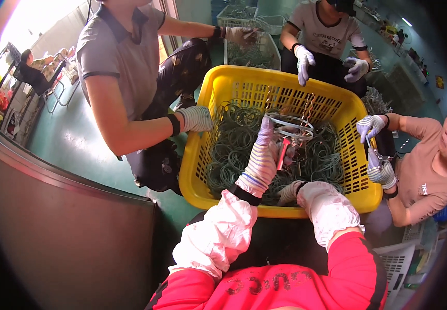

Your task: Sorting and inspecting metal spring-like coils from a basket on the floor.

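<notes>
Nearest the lower edge, the right hand point(289, 191) is sunk among the green wire rings point(234, 139) in the yellow basket point(195, 175) — whether its grip is spread or pressed together cannot be told. Farther in, the left hand point(265, 155) is raised, its grip pinching a wire ring point(291, 125) over the heap. Beyond the basket, co-workers' gloved hands point(196, 119) are seen at its rim.

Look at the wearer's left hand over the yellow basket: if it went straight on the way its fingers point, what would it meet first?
The left hand points up and away, toward the wire ring right at its fingertips, so probably that ring first; beyond it lies the far wall of the yellow basket. Depth is hard to judge here.
</notes>
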The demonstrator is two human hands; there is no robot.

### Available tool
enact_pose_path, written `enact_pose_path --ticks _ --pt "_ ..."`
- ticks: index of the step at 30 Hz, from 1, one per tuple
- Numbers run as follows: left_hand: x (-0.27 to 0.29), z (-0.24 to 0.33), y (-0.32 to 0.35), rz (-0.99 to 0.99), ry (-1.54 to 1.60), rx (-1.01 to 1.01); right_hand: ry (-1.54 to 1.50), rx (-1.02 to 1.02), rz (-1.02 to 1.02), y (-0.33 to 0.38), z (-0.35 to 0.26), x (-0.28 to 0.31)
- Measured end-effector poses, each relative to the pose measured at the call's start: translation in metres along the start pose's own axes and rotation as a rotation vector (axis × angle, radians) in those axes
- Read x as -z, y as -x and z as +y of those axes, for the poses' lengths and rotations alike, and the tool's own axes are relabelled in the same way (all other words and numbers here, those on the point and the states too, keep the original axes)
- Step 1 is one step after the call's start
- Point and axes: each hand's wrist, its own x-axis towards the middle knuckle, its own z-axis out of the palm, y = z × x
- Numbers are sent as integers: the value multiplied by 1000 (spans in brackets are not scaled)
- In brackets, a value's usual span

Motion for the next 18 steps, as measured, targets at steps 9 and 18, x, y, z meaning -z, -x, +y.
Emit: enact_pose_path --ticks 9,18 --pt "-15 2 5 60 -23 2 36 -35 43 -16 25 -19" --pt "-3 12 3 221 -99 2 -246 97 1259 120 -35 73"
